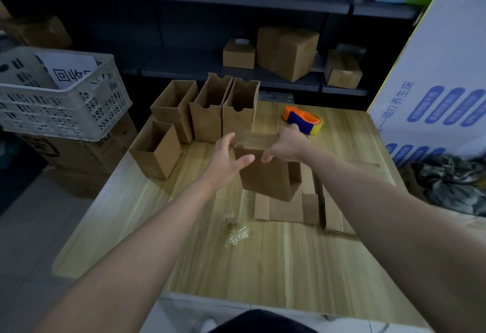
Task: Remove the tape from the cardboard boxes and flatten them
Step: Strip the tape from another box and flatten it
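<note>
forearms reach over the surface. my right grip is clenched over the top edge of the cardboard box, which stands on flattened cardboard. my left grip is released, fingers spread at the box's left side. crumpled tape lies nearer me than the left grip; a tape dispenser sits just beyond the right grip.

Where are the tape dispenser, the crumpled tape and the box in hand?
tape dispenser [300, 122], head view, on its blue body.
crumpled tape [236, 230], head view, on the clear wad's middle.
held box [264, 176], head view, on its front face.
</note>
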Motion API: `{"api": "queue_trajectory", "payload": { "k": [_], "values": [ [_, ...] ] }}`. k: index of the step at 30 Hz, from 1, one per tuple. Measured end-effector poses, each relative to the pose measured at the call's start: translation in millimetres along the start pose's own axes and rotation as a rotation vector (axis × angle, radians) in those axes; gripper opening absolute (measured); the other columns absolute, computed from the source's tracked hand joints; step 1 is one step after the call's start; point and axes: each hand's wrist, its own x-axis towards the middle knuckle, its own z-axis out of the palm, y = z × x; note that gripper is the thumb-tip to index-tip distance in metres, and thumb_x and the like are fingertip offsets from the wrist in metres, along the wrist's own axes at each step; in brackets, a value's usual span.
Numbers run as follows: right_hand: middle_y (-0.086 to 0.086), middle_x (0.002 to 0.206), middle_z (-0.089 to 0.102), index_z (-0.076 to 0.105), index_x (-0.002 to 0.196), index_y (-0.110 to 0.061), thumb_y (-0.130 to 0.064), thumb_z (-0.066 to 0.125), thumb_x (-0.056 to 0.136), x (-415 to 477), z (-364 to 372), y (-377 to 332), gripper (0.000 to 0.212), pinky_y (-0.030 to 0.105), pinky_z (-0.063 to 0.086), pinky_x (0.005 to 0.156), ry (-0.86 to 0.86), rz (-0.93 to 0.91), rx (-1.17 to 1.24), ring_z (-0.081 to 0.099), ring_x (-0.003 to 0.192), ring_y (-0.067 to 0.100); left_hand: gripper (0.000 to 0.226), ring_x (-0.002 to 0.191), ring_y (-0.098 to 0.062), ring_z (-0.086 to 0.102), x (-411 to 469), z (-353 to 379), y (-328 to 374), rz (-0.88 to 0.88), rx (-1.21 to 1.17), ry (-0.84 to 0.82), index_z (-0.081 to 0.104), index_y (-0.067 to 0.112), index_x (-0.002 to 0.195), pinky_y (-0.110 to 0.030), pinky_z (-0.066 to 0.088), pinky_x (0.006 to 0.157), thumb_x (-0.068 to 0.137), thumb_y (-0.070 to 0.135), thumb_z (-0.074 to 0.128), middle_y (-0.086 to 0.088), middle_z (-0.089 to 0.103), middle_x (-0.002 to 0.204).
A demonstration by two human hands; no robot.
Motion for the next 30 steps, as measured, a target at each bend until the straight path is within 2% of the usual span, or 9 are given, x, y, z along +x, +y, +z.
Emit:
{"api": "queue_trajectory", "payload": {
  "k": [5, 10, 12, 14, 17, 20, 23, 27, 30],
  "values": [
    [0.014, 0.114, 0.056, 0.044, 0.121, -0.014, -0.042, 0.072, 0.077, -3, -11, 18, 0.059, 0.047, 0.046, 0.092, -0.156, 0.329, 0.752, 0.054, 0.103, 0.031, 0.115, 0.141, -0.023, 0.021, -6, -11, -2, -0.081, -0.107, -0.19, 0.004, 0.029, 0.15, -0.044, 0.025, 0.113, 0.066, 0.038, 0.082, -0.003, 0.016, 0.155],
    [0.016, 0.104, 0.056, 0.045, 0.115, -0.009, -0.036, 0.069, 0.08, -6, -10, 38, 0.051, 0.038, 0.053, 0.081, -0.185, 0.53, 0.908, 0.056, 0.091, 0.029, 0.128, 0.138, -0.022, 0.022, -13, -17, 3, 0.011, 0.012, -0.466, 0.007, 0.037, 0.148, -0.045, 0.026, 0.11, 0.048, 0.043, 0.086, 0.002, 0.011, 0.155],
    [0.017, 0.098, 0.06, 0.053, 0.114, -0.003, -0.02, 0.061, 0.088, -5, -8, 42, 0.033, 0.028, 0.055, 0.069, -0.178, 0.538, 0.888, 0.061, 0.081, 0.022, 0.124, 0.134, -0.019, 0.029, -14, -12, 0, 0.022, 0.041, -0.527, 0.01, 0.038, 0.148, -0.044, 0.029, 0.11, 0.052, 0.034, 0.088, 0.002, 0.025, 0.15],
    [0.018, 0.1, 0.064, 0.059, 0.11, -0.001, -0.009, 0.057, 0.09, -4, -1, 45, 0.021, 0.029, 0.058, 0.075, -0.165, 0.52, 0.773, 0.067, 0.083, 0.023, 0.106, 0.131, -0.017, 0.036, -16, 1, -8, 0.002, 0.012, -0.473, 0.022, 0.033, 0.145, -0.044, 0.032, 0.11, 0.061, 0.018, 0.085, 0.006, 0.039, 0.14],
    [0.017, 0.094, 0.067, 0.062, 0.098, -0.003, -0.011, 0.065, 0.088, -4, 7, 48, 0.013, 0.03, 0.059, 0.073, -0.171, 0.485, 0.642, 0.07, 0.078, 0.023, 0.086, 0.13, -0.02, 0.041, -18, 12, -24, -0.078, -0.036, -0.376, 0.036, 0.023, 0.14, -0.044, 0.037, 0.108, 0.068, 0.012, 0.08, 0.007, 0.049, 0.13],
    [0.014, 0.08, 0.063, 0.059, 0.088, -0.003, -0.014, 0.064, 0.089, -9, 4, 46, 0.012, 0.027, 0.056, 0.062, -0.163, 0.503, 0.599, 0.064, 0.062, 0.019, 0.097, 0.128, -0.022, 0.044, -15, 1, -27, -0.1, -0.112, -0.314, 0.03, 0.023, 0.145, -0.043, 0.04, 0.106, 0.064, 0.039, 0.082, -0.003, 0.046, 0.138],
    [0.015, 0.077, 0.059, 0.055, 0.089, -0.001, -0.015, 0.057, 0.094, -8, 0, 35, 0.015, 0.026, 0.055, 0.053, -0.119, 0.506, 0.627, 0.06, 0.058, 0.021, 0.131, 0.129, -0.02, 0.04, -15, -3, -12, -0.087, -0.109, -0.34, 0.012, 0.028, 0.149, -0.044, 0.035, 0.109, 0.043, 0.065, 0.081, -0.003, 0.037, 0.144],
    [0.014, 0.078, 0.061, 0.058, 0.103, 0.0, -0.023, 0.054, 0.096, -7, 7, 27, 0.024, 0.028, 0.057, 0.058, -0.074, 0.464, 0.584, 0.062, 0.057, 0.02, 0.141, 0.135, -0.022, 0.031, -14, -7, -17, -0.092, -0.053, -0.298, -0.006, 0.037, 0.148, -0.05, 0.03, 0.112, 0.044, 0.043, 0.089, -0.001, 0.025, 0.149],
    [0.012, 0.099, 0.063, 0.056, 0.116, -0.006, -0.044, 0.05, 0.095, -12, 8, 16, 0.044, 0.028, 0.051, 0.067, 0.04, 0.219, 0.343, 0.063, 0.082, 0.02, 0.13, 0.135, -0.024, 0.032, -8, -12, -17, -0.097, 0.071, -0.238, -0.011, 0.03, 0.149, -0.046, 0.031, 0.112, 0.061, 0.029, 0.085, -0.003, 0.025, 0.149]
  ]
}}
